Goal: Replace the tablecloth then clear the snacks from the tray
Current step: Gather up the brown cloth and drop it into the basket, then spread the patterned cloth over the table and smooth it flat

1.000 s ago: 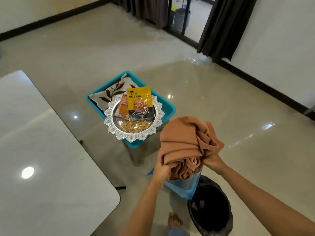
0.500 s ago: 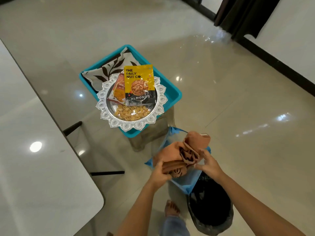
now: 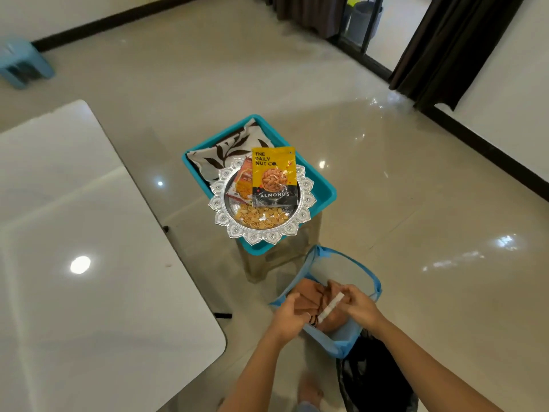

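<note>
Stowing step: left hand (image 3: 289,316) grips brown tablecloth (image 3: 309,294) inside blue hamper (image 3: 376,282), right hand (image 3: 360,307) hold unclear; leaf-print cloth (image 3: 225,150) likely next.

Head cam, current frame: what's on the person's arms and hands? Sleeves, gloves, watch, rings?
Nothing worn that shows. Both forearms are bare to the frame edge, with no sleeve cuff in view. The left hand and right hand are ungloved, with no watch or bracelet at either wrist. No ring is visible, though some fingers are partly hidden.
</note>
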